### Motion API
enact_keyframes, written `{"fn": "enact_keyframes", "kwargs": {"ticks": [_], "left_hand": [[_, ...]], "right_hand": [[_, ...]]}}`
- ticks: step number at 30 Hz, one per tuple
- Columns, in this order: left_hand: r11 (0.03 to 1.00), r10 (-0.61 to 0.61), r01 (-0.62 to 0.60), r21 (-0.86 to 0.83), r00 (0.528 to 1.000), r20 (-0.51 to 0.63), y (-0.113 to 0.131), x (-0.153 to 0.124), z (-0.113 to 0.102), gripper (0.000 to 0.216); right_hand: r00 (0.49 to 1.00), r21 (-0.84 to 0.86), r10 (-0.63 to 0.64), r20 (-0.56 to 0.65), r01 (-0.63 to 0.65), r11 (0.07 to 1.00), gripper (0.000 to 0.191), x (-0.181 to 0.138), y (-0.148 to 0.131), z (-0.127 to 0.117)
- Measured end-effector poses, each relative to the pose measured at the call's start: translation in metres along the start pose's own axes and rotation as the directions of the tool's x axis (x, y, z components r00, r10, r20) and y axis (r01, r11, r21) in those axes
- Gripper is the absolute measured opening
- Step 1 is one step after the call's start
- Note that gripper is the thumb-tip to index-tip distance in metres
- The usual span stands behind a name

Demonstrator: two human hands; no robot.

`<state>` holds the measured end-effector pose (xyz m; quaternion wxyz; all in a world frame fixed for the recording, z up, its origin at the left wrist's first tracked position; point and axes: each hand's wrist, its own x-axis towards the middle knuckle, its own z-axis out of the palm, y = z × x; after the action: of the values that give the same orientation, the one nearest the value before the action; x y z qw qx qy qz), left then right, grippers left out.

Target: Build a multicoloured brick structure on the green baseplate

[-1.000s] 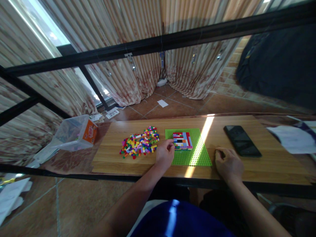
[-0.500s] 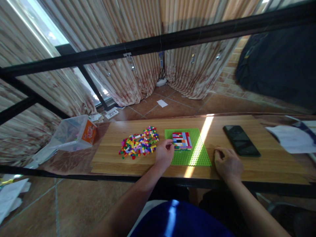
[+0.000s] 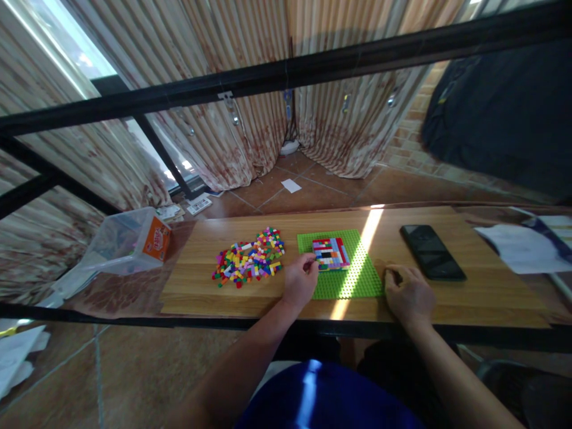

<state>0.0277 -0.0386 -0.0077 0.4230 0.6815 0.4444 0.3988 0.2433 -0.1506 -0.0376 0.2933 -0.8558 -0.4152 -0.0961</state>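
A flat build of multicoloured toy bricks (image 3: 331, 254) sits on the green studded baseplate (image 3: 344, 289). My left hand (image 3: 300, 280) is at the build's near left corner, over the plate's left edge, with thumb and forefinger pinched together. Whatever is between those fingertips is too small to make out. Just right of the plate's near right corner, my right hand (image 3: 409, 295) rests on the tabletop with its fingers curled in, and no object shows in it. Loose bricks (image 3: 250, 259) lie heaped left of my left hand.
The wooden tabletop (image 3: 192, 298) carries a black phone (image 3: 432, 252) beyond my right hand. A clear plastic bin (image 3: 120, 241) with an orange label stands off the left end. White papers (image 3: 521, 247) lie at the far right. A dark metal bar (image 3: 259, 78) crosses in front of the curtains.
The view has shifted slightly. My left hand has moved a little to the right along the build. The plate and build sit slightly further right, closer to my right hand.
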Motion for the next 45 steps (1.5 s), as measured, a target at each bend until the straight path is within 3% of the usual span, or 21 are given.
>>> {"fn": "enact_keyframes", "kwargs": {"ticks": [8,17,27,45], "left_hand": [[0.999,-0.037,0.038,-0.029,0.999,0.026,0.0,-0.001,-0.001,0.017],[0.989,-0.089,0.074,0.128,0.989,0.116,0.004,0.011,0.0,0.025],[0.989,-0.149,0.146,0.03,0.977,0.155,0.0,0.019,-0.002,0.025],[0.987,-0.159,0.153,0.047,0.974,0.162,-0.003,0.023,-0.004,0.027]], "right_hand": [[1.0,0.015,0.006,0.011,-0.006,1.0,0.025,0.001,0.001,0.002],[0.999,0.085,0.029,0.021,-0.031,0.996,0.025,0.001,-0.007,-0.002],[0.996,0.094,0.066,0.065,-0.072,0.993,0.027,0.001,-0.01,-0.002],[0.994,0.111,0.069,0.084,-0.079,0.991,0.026,0.0,-0.011,0.0]]}}
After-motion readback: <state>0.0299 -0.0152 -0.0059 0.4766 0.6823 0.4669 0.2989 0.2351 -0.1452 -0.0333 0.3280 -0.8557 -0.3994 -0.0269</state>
